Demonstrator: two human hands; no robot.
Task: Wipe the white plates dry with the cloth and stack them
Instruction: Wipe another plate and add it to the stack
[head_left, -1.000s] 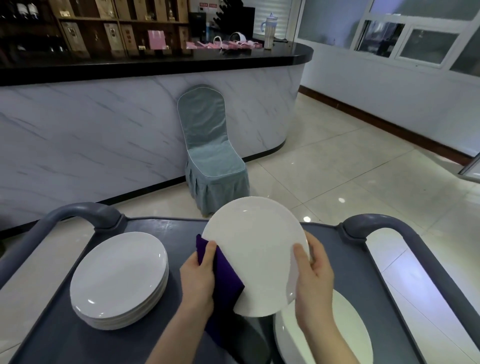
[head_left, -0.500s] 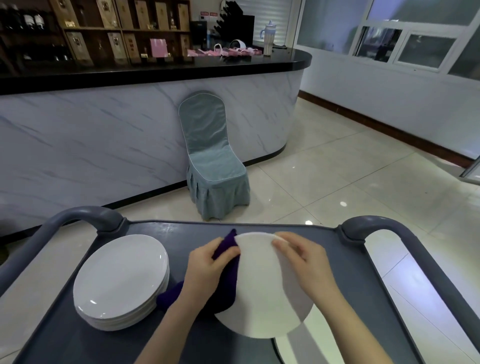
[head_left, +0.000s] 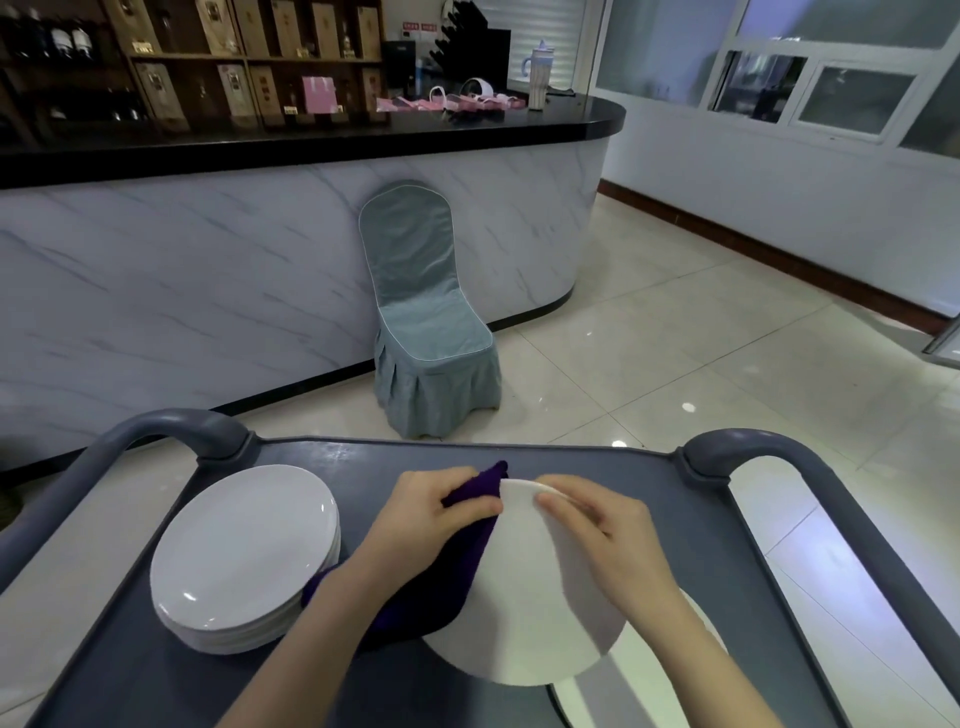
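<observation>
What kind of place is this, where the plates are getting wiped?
Probably a restaurant or banquet hall: a marble-fronted bar counter with shelves of bottles and boxes behind it, a fabric-covered banquet chair, and a service cart carrying stacked white plates.

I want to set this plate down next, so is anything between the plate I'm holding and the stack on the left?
Only your own left hand and the cloth it grips lie between the plate and the stack; the cloth's lower end hangs close to the stack's right edge. Nothing else shows on the cart there.
</observation>
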